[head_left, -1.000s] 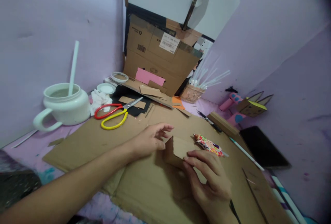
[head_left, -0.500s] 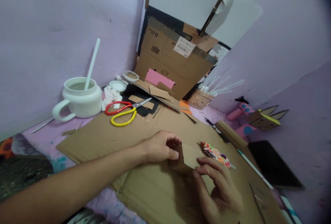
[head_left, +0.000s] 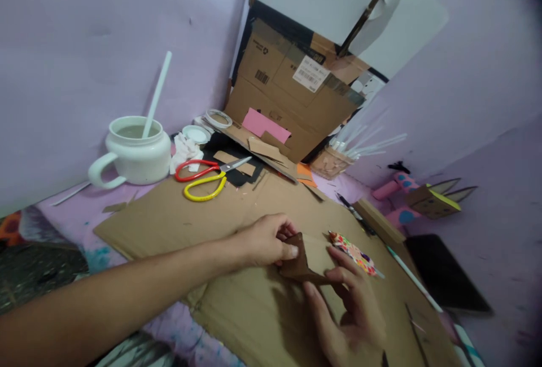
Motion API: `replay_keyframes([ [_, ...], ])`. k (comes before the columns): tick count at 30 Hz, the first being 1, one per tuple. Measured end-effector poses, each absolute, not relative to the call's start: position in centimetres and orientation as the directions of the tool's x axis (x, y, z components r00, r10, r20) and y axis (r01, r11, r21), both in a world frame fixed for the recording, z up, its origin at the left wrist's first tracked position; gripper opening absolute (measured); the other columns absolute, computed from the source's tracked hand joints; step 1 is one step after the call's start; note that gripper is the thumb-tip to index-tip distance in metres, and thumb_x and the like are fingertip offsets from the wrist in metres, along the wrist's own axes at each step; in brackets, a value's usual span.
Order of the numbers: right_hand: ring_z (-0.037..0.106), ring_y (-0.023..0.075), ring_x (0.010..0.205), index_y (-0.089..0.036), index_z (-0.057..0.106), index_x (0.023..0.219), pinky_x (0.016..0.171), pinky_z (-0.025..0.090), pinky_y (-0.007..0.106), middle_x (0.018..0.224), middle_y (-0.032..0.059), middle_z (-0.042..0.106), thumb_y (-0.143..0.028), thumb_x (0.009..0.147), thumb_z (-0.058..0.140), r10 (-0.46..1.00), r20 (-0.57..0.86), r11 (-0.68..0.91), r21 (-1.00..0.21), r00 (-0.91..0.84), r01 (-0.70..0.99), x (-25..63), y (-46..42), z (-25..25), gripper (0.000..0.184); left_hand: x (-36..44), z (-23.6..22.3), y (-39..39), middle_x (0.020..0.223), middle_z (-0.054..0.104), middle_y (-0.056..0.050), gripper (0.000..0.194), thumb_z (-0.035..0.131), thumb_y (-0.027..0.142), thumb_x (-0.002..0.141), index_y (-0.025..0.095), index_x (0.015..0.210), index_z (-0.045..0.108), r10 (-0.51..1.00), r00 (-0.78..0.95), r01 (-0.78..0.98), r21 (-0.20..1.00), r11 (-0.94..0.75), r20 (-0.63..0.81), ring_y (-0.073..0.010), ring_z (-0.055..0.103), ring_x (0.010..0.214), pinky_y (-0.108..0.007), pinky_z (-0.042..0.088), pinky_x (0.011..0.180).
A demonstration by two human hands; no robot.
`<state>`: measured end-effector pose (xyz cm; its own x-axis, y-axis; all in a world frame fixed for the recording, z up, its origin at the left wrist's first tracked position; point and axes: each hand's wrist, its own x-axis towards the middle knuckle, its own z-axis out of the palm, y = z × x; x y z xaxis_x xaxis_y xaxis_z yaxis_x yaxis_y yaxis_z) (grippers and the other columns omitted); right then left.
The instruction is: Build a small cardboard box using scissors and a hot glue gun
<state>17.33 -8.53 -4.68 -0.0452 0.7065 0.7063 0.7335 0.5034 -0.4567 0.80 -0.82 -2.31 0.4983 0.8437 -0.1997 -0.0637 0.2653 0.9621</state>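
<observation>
A small folded cardboard piece rests on the large flat cardboard sheet. My left hand pinches its left side with thumb and fingers. From the near side, my right hand grips its lower right edge with the fingertips. A colourful patterned cutter lies just right of the piece, touching neither hand.
Red and yellow scissors lie at the sheet's far edge. A white mug with a stick stands at the left wall. Cardboard boxes lean in the corner. A basket of white sticks, a wooden strip and a black tablet are to the right.
My left hand closed from spread fingers onto the piece's left side. The piece tipped and folded lower between both hands. The view shifted left.
</observation>
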Motion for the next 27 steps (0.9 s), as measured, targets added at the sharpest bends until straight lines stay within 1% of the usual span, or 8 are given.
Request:
replay_keyframes([
  [3,0.059,0.0300,0.105,-0.019,0.055,0.089,0.083,0.049,0.049,0.115,0.0150,0.060,-0.032,0.073,0.068,0.692,0.714,0.452,-0.314,-0.107,0.835,17.1,-8.6,-4.4,0.023,0.6,-2.2,-0.6,0.070,0.054,0.003,0.023,0.056,0.002,0.057,0.016,0.075,0.051,0.865,0.466,-0.060,0.969,0.242,-0.187,-0.0127,0.051,0.069,-0.026,0.041,0.066],
  [6,0.053,0.0351,0.112,-0.018,0.056,0.090,0.088,0.045,0.053,0.113,0.0160,0.061,-0.036,0.071,0.069,0.601,0.783,0.390,-0.111,-0.162,0.914,16.8,-8.9,-4.5,0.030,0.4,-2.2,-0.4,0.071,0.056,0.003,0.023,0.058,0.002,0.056,0.016,0.074,0.054,0.874,0.453,-0.051,0.974,0.221,-0.174,-0.0137,0.052,0.072,-0.027,0.040,0.071],
  [9,0.045,0.0384,0.120,-0.016,0.055,0.098,0.091,0.042,0.056,0.113,0.0161,0.063,-0.036,0.073,0.066,0.591,0.787,0.303,-0.015,-0.175,0.953,16.4,-9.2,-5.0,0.034,0.3,-2.1,-0.5,0.073,0.058,0.002,0.023,0.058,0.002,0.056,0.014,0.076,0.058,0.869,0.466,-0.041,0.978,0.205,-0.163,-0.0138,0.052,0.073,-0.028,0.040,0.072],
  [13,0.044,0.0383,0.120,-0.012,0.047,0.113,0.090,0.041,0.059,0.123,0.0217,0.056,-0.035,0.076,0.061,0.628,0.757,0.313,-0.032,-0.182,0.949,16.1,-9.3,-6.2,0.046,0.6,-1.9,-0.6,0.074,0.059,0.000,0.019,0.057,0.005,0.062,0.012,0.079,0.059,0.863,0.477,-0.040,0.977,0.209,-0.165,-0.0124,0.052,0.070,-0.026,0.041,0.067],
  [16,0.042,0.0380,0.122,-0.011,0.038,0.121,0.090,0.039,0.061,0.130,0.0246,0.047,-0.030,0.075,0.062,0.634,0.764,0.325,-0.123,-0.120,0.938,16.1,-8.8,-6.9,0.055,1.2,-1.8,-0.6,0.070,0.055,0.001,0.011,0.057,0.015,0.068,0.012,0.079,0.057,0.870,0.458,-0.037,0.974,0.225,-0.183,-0.0107,0.049,0.063,-0.023,0.040,0.057],
  [19,0.041,0.0363,0.123,-0.014,0.034,0.124,0.091,0.038,0.060,0.132,0.0234,0.043,-0.024,0.072,0.066,0.655,0.753,0.345,-0.221,-0.065,0.912,16.2,-8.0,-6.8,0.062,1.9,-1.8,-0.3,0.068,0.052,0.002,0.013,0.058,0.023,0.072,0.012,0.079,0.056,0.887,0.426,-0.027,0.978,0.207,-0.176,-0.0100,0.047,0.059,-0.021,0.038,0.052],
  [24,0.042,0.0356,0.122,-0.015,0.036,0.122,0.093,0.038,0.060,0.129,0.0212,0.048,-0.016,0.070,0.066,0.695,0.717,0.310,-0.240,-0.047,0.920,16.5,-7.5,-5.5,0.060,2.5,-1.8,0.0,0.064,0.050,0.003,0.017,0.059,0.029,0.073,0.013,0.078,0.055,0.900,0.401,-0.012,0.981,0.194,-0.173,-0.0090,0.043,0.054,-0.021,0.035,0.048],
  [27,0.042,0.0353,0.122,-0.014,0.033,0.129,0.093,0.038,0.061,0.127,0.0202,0.049,-0.015,0.071,0.061,0.679,0.733,0.302,-0.233,-0.037,0.925,16.7,-7.6,-5.1,0.065,2.5,-1.7,-0.2,0.066,0.051,0.002,0.019,0.060,0.030,0.072,0.013,0.077,0.054,0.900,0.401,-0.010,0.982,0.189,-0.170,-0.0096,0.044,0.056,-0.021,0.037,0.049],
])
